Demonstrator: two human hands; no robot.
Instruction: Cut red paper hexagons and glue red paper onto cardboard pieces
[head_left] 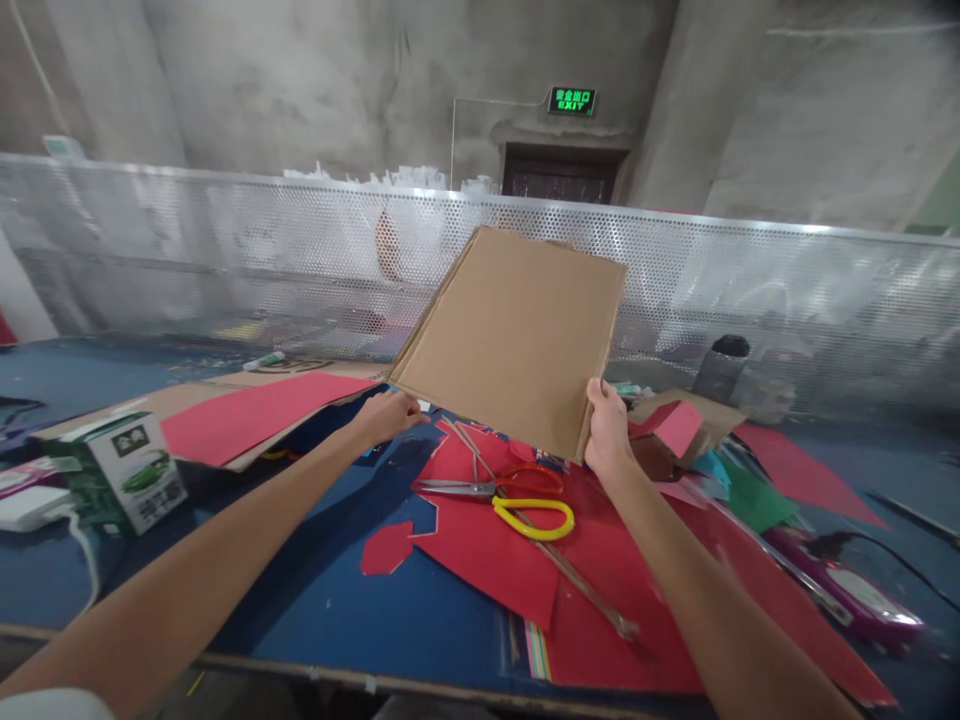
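A flat brown cardboard piece (pixel 514 330), seemingly folded or layered along its left side, is raised and tilted above the table. My right hand (pixel 606 428) grips its lower right edge, thumb on the front face. Just under its lower left corner is my left hand (pixel 388 415), fingers curled closed; what they hold, if anything, is hidden. Below the cardboard, scissors (pixel 517 500) with one yellow and one red handle loop lie across red paper sheets (pixel 487 560). A small red paper cutout (pixel 387 549) rests on the blue table to their left.
A green-and-white box (pixel 131 470) and a pinkish-red sheet (pixel 270 415) on cardboard stand at left. Twine (pixel 585 585) crosses the red paper. At right are a purple device (pixel 847 590) with a cord, green paper (pixel 757 495) and a dark bottle (pixel 721 368). Perforated metal panel (pixel 322 260) borders the back.
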